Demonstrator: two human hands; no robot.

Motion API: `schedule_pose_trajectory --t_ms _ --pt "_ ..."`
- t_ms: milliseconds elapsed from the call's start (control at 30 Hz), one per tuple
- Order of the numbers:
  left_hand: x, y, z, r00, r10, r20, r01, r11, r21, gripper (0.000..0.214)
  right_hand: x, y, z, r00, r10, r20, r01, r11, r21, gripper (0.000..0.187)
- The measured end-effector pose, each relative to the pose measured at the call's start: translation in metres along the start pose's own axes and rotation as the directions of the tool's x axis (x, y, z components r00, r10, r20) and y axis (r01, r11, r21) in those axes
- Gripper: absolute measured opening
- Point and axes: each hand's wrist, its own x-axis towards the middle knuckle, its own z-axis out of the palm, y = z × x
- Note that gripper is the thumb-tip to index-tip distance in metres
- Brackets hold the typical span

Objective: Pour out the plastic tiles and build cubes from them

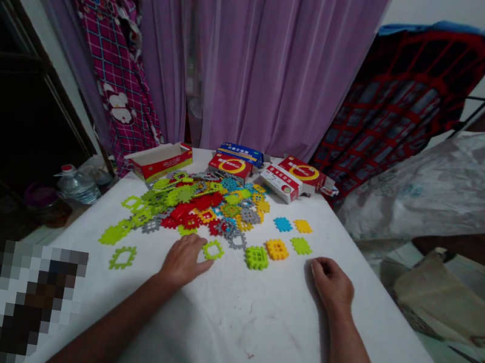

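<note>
Sorting step, we judge: our left hand [184, 261], fingers spread, touches a green frame tile [213, 250] near the tile pile [202, 203]. Our right hand [333, 283] rests loosely curled, empty. Next calls for pinching that tile.

L hand [184, 259] at green frame piece [213, 250], R hand [333, 283] resting on white table [245, 335], tile pile [202, 206] behind

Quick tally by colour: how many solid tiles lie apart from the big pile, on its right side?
Blue tile: 1
Yellow tiles: 2
Green tiles: 2
Total: 5
Not counted: the green open frame at the left hand.
</note>
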Motion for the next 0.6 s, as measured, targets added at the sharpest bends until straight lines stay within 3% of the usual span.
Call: schedule_pose_trajectory --t_ms 100,233,400,600 --pt "-0.006 0.008 -0.004 0.997 0.072 0.033 -0.067 0.989 -0.129 0.039 0.000 -0.001 0.000 1.000 -0.003 0.009 0.003 1.000 -0.003 0.037" --pt "0.004 0.038 -0.010 0.988 0.143 0.049 -0.128 0.963 -0.239 0.045 0.000 -0.001 0.000 1.000 -0.007 0.012 0.007 1.000 -0.011 0.036" --pt "0.030 0.074 -0.003 0.972 0.237 0.001 -0.231 0.948 -0.221 0.048 0.000 -0.001 0.001 1.000 -0.022 0.016 0.022 1.000 0.000 0.035" --pt "0.040 0.082 0.010 0.964 0.265 0.026 -0.258 0.953 -0.159 0.044 -0.001 -0.004 0.000 1.000 -0.028 -0.006 0.028 0.999 0.034 0.031"
